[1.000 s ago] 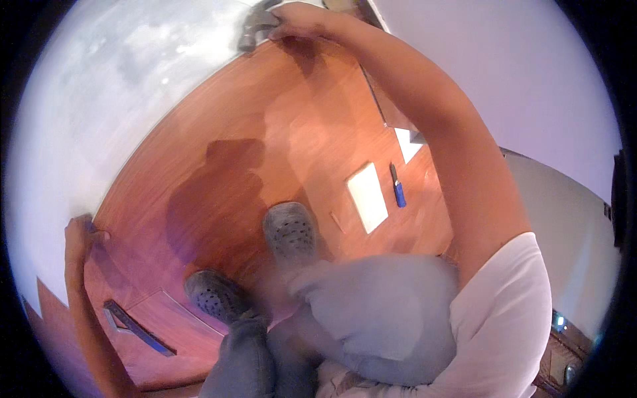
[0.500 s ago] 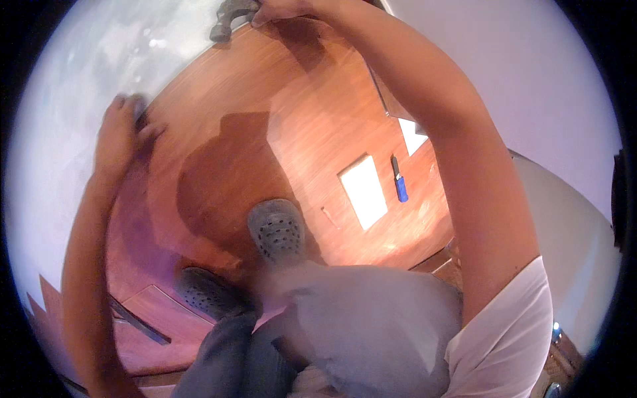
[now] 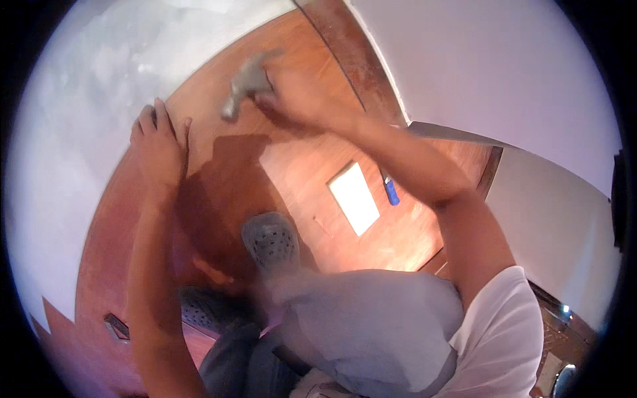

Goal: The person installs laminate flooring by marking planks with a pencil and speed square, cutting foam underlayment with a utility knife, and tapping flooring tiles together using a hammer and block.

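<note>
My right hand (image 3: 292, 96) is closed round a claw hammer (image 3: 249, 83), whose grey metal head is blurred by motion above the wood-grain floor (image 3: 219, 73). Its handle is mostly hidden by the hand. At the curved border between the floor and the pale wall, my left hand (image 3: 159, 149) lies with fingers stretched out and thumb apart. A dark patch shows between its fingers, and I cannot tell what it is.
A white rectangular piece (image 3: 355, 199) lies right of my grey perforated clog (image 3: 271, 240), with a blue-handled knife (image 3: 391, 192) beside it. A thin stick (image 3: 323, 227) is nearby. A dark, narrow bar (image 3: 117, 328) lies at lower left. A pale wall (image 3: 491, 73) rises at right.
The hammer and my right hand have come away from the wall edge, down and nearer to me. My left hand has shifted right and slightly down, its fingers lying along the edge.
</note>
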### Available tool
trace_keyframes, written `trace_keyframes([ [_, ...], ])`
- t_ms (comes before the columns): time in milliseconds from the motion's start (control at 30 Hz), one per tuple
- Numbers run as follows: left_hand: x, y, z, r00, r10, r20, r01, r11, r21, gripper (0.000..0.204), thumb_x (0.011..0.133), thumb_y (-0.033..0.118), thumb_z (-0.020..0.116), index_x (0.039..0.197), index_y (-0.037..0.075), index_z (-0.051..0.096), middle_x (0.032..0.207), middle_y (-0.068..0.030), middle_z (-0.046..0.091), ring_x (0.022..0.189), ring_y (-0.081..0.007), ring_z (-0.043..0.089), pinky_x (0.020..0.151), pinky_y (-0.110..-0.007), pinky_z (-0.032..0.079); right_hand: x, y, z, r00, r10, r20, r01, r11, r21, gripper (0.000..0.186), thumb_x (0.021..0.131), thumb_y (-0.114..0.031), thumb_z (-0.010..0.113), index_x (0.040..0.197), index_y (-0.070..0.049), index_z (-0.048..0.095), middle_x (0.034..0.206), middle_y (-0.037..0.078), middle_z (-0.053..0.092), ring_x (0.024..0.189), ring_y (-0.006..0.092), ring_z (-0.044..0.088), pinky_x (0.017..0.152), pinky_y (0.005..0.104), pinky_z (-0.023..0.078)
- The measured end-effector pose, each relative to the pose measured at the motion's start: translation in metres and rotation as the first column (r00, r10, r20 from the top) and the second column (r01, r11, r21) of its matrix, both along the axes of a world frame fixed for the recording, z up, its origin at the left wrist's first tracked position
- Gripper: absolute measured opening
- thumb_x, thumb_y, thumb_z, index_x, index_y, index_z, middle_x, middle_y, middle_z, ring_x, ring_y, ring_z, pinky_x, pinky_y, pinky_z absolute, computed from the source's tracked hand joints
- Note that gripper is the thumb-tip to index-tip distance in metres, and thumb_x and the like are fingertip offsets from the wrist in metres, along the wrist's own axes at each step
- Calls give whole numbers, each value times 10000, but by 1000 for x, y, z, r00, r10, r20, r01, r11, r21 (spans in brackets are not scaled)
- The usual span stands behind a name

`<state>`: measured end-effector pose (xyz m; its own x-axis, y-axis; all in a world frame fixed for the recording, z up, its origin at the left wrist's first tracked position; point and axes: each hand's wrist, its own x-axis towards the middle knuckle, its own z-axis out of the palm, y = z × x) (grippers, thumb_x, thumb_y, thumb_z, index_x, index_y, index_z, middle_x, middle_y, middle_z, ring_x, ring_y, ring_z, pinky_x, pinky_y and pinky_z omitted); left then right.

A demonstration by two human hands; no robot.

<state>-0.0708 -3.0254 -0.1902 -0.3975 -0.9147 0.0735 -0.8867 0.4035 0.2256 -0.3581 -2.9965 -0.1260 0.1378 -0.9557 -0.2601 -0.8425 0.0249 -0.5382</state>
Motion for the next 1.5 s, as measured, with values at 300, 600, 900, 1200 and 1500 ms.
trace_keyframes([
  [300,-12,7,-11,996,33,77,-32,999,-10,656,1001,394,582,1479,-31,437,1395,-265,499,1271,-427,478,1103,-508,389,4,156,-26,964,-91,-251,130,981,144,470,903,-454,689,1119,-37,659,1055,206,700,1017,398,674,858,488,537],
  [600,-24,3,-7,993,71,-98,-69,997,23,595,975,300,630,1429,-51,471,1384,-256,494,1273,-428,461,1094,-501,395,-31,58,-17,916,314,-249,-258,938,232,308,902,-332,670,1021,-59,751,1087,188,712,1058,373,676,838,470,561],
  [900,-60,-8,14,988,148,-49,-142,984,111,504,939,232,658,1313,-82,533,1366,-286,506,1244,-455,479,1072,-525,396,-37,-75,-57,968,-19,-248,-92,899,-428,278,989,-267,557,1084,-17,636,1208,162,622,1181,348,571,1028,454,471],
  [1200,-48,-5,-9,997,41,-63,-42,999,-2,501,974,268,625,1322,-83,539,1301,-283,548,1199,-454,515,1032,-530,437,-32,-69,-85,971,-122,-205,11,880,-474,315,983,-276,568,1150,-22,652,1251,156,618,1250,340,554,1070,441,461],
  [1500,-52,8,0,991,-99,-95,95,994,-46,568,1012,242,570,1454,-84,425,1470,-308,419,1319,-479,439,1120,-541,381,-25,-35,-99,962,-225,-153,106,829,-548,486,983,-234,564,1405,6,539,1508,190,489,1454,347,394,1228,465,292],
])
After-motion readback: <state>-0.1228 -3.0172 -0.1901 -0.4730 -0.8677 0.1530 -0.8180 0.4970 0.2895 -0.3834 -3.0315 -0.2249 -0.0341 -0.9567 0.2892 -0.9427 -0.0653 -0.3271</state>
